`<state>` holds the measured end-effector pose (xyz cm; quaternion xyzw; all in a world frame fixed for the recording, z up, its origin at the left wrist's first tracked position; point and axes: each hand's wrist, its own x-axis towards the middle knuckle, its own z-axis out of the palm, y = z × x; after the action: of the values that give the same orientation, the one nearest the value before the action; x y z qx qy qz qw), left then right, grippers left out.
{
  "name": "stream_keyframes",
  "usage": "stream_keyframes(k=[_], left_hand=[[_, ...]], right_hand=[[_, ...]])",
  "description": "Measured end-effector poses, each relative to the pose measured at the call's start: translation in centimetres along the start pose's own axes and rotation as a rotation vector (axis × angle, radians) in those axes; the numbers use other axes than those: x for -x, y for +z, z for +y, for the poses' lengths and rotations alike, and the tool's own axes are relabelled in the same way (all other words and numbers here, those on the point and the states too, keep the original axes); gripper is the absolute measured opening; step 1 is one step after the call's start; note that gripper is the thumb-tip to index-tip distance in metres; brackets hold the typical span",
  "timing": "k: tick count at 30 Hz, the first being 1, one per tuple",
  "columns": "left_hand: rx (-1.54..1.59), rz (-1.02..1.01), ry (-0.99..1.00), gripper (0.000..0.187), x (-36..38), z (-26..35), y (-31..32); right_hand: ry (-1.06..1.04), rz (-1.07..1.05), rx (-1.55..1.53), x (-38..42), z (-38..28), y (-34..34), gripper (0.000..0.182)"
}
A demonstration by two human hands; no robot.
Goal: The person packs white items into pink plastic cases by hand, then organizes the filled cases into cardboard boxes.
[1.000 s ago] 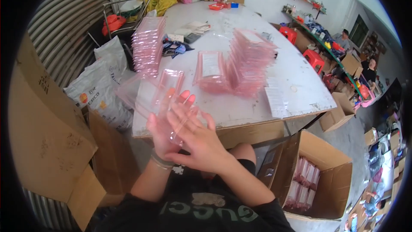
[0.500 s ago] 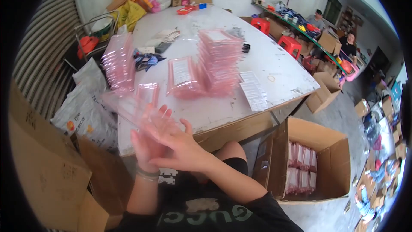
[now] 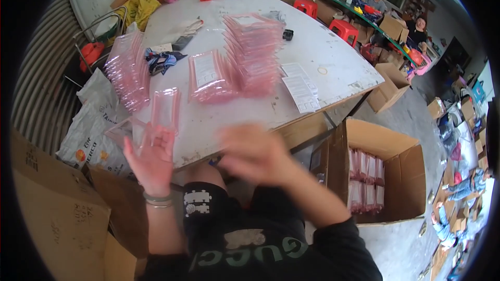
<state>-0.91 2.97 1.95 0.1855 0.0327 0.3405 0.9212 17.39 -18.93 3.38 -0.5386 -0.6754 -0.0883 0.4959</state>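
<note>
While my left hand [image 3: 151,158] is raised at the near left corner of the tabletop [image 3: 333,67], its fingers are closed on a clear pink plastic sleeve [image 3: 156,119] that stands up over the table's near edge. It looks very light and thin, glossy enough to slip, and it bends rather than holds a shape, so I judge the safest grip is along a side edge or the sealed lower end, pinched flat, not by the floppy open mouth. My right hand [image 3: 255,153] is well apart from the left, held loose in front of my chest just below the near edge; it is blurred and I cannot tell whether its fingers are curled or spread, though it seems to hold nothing.

To my right on the floor, an open cardboard box [image 3: 385,177] sits just beside the table's near right corner, with rows of filled pink packs standing in it. A larger carton [image 3: 52,203] crowds my left side, so there is little elbow room that way.

Farther in, a flat pile of sleeves [image 3: 208,78] lies near the middle, touching a taller leaning stack [image 3: 255,52]. White printed sheets [image 3: 299,86] lie toward the right edge, where bare tabletop gives the most free room. Another stack [image 3: 127,70] hangs at the left edge. The far end holds small boxes and clutter.
</note>
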Motion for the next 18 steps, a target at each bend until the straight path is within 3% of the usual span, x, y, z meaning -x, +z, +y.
stream_keyframes(k=[2, 3, 4, 6, 9, 13, 14, 15, 16, 18], left_hand=[[0.026, -0.016, -0.020, 0.069, 0.7, 1.0, 0.0], [0.047, -0.018, -0.027, 0.069, 1.0, 1.3, -0.3], [0.071, -0.026, -0.029, 0.068, 1.0, 1.3, -0.4], [0.126, -0.059, -0.070, 0.070, 0.4, 0.8, -1.1], [0.175, -0.108, -0.139, 0.074, 0.0, -0.6, -0.4], [0.248, -0.054, -0.225, 0.076, -0.1, -2.0, 0.1], [0.245, -0.041, -0.223, 0.076, -0.1, -2.2, 0.0], [0.241, -0.024, -0.204, 0.077, -0.2, -2.3, -0.1], [0.238, -0.005, -0.180, 0.077, -0.1, -2.1, 0.1], [0.257, 0.049, -0.172, 0.077, -0.1, -2.3, 1.6]], right_hand=[[0.185, 0.009, 0.370, 1.8, 3.6, -6.3, 0.054], [0.411, -0.168, 0.685, 2.7, 4.3, -8.7, 0.062], [0.458, -0.265, 1.002, 4.6, 6.5, -9.8, 0.062], [0.349, -0.289, 1.298, 7.9, 10.5, -10.8, 0.046], [0.380, -0.421, 1.257, 8.6, 12.9, -12.0, 0.029], [0.169, -0.017, 1.375, 5.9, 10.7, -13.9, 0.017], [0.269, 0.040, 1.338, 4.3, 8.1, -14.6, 0.018], [0.222, 0.179, 1.303, 2.6, 5.3, -14.5, 0.025], [-0.018, 0.404, 1.147, 1.8, 3.8, -14.5, 0.028], [0.153, 0.638, 0.594, 1.2, -0.3, -12.5, 0.027]])
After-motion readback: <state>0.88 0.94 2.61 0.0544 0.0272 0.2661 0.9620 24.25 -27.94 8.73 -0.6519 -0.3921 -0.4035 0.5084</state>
